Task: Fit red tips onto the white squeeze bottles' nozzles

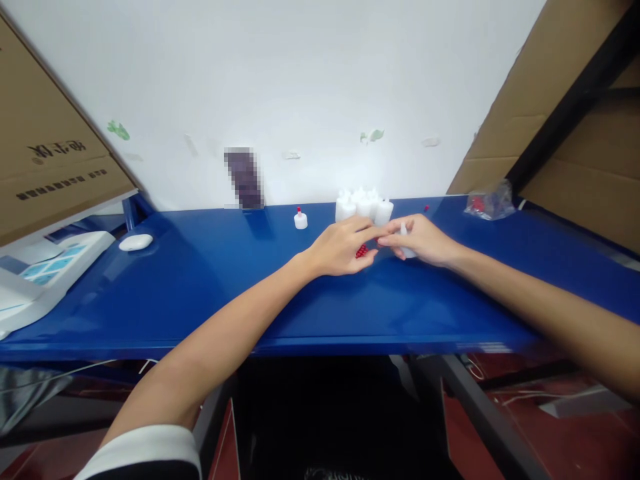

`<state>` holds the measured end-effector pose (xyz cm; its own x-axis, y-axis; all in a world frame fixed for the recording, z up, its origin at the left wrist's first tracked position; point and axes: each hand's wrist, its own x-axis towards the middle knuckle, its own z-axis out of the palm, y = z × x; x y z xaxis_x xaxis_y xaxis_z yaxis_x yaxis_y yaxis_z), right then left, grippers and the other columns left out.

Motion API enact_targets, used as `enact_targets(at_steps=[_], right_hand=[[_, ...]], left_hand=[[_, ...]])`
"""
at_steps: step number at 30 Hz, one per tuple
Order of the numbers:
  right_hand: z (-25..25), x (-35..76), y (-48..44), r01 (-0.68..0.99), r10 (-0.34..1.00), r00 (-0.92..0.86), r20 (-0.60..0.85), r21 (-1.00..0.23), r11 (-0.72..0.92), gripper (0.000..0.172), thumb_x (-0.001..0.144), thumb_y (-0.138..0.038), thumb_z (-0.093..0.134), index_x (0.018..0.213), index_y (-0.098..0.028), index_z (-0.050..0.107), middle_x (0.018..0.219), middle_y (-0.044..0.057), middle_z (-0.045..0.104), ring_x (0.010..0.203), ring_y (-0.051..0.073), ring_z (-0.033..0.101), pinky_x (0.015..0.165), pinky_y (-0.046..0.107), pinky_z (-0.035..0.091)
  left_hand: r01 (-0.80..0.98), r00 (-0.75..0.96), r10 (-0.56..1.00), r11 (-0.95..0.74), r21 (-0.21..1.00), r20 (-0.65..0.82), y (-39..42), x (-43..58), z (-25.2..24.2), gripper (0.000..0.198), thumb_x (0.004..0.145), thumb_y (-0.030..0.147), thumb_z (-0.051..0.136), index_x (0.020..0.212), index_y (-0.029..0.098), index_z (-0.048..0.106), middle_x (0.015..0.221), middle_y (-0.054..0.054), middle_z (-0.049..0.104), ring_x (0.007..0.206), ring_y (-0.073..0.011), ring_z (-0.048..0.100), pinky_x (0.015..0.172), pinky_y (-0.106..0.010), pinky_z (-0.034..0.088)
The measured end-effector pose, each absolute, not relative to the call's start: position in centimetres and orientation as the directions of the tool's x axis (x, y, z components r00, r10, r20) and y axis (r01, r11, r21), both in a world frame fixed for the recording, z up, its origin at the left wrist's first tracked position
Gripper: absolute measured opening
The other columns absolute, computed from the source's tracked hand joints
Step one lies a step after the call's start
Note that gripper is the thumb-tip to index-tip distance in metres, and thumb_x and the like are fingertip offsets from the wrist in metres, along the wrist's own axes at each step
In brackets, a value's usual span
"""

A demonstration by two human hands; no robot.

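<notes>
Both my hands meet over the middle of the blue table (200,287). My right hand (423,241) is closed around a small white bottle (406,241). My left hand (343,248) has its fingers curled, with its fingertips touching the bottle's top; small red caps (361,251) show under its palm. Just behind the hands stands a cluster of white bottles (363,203). A single white cap with a red tip (301,219) stands apart to the left of the cluster.
A white oval object (135,242) and a white machine with a keypad (40,270) sit at the table's left end. Cardboard boxes (45,147) flank both sides. A clear bag with red pieces (487,202) lies at the back right. A white wall stands behind the table.
</notes>
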<state>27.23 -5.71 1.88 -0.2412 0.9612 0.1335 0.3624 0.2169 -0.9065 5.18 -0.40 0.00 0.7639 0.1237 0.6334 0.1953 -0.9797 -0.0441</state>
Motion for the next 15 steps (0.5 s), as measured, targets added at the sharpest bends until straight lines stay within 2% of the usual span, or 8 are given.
enact_targets(at_steps=[5, 10, 15], right_hand=[[1.30, 27.50, -5.25, 0.233, 0.955, -0.280, 0.096, -0.959, 0.164, 0.041, 0.065, -0.054, 0.092, 0.073, -0.017, 0.075, 0.046, -0.001, 0.058, 0.043, 0.009, 0.045, 0.045, 0.027, 0.030], [1.12, 27.59, -5.22, 0.230, 0.959, -0.264, 0.102, -0.959, 0.165, 0.037, 0.065, -0.049, 0.093, 0.071, -0.017, 0.075, 0.046, -0.001, 0.059, 0.043, 0.010, 0.048, 0.045, 0.026, 0.030], [1.35, 27.76, -5.49, 0.301, 0.958, -0.263, 0.112, -0.934, 0.192, 0.033, 0.068, -0.047, 0.092, 0.072, -0.018, 0.076, 0.048, 0.000, 0.063, 0.046, 0.011, 0.053, 0.047, 0.027, 0.036]], left_hand=[[0.143, 0.741, 0.109, -0.990, 0.004, 0.663, -0.40, 5.28, 0.05, 0.025, 0.105, 0.030, 0.054, 0.119, 0.018, 0.071, 0.102, -0.009, 0.071, 0.094, -0.0184, 0.065, 0.083, -0.032, 0.056], [0.111, 0.727, 0.153, -0.988, 0.106, 0.669, -0.56, 5.36, 0.10, 0.022, 0.103, 0.031, 0.060, 0.114, 0.018, 0.074, 0.102, -0.009, 0.075, 0.091, -0.0179, 0.069, 0.081, -0.031, 0.056], [0.110, 0.728, 0.244, -0.964, 0.242, 0.641, -1.11, 5.60, -0.20, 0.019, 0.101, 0.028, 0.065, 0.113, 0.018, 0.076, 0.099, -0.005, 0.081, 0.082, -0.0158, 0.075, 0.074, -0.027, 0.055]])
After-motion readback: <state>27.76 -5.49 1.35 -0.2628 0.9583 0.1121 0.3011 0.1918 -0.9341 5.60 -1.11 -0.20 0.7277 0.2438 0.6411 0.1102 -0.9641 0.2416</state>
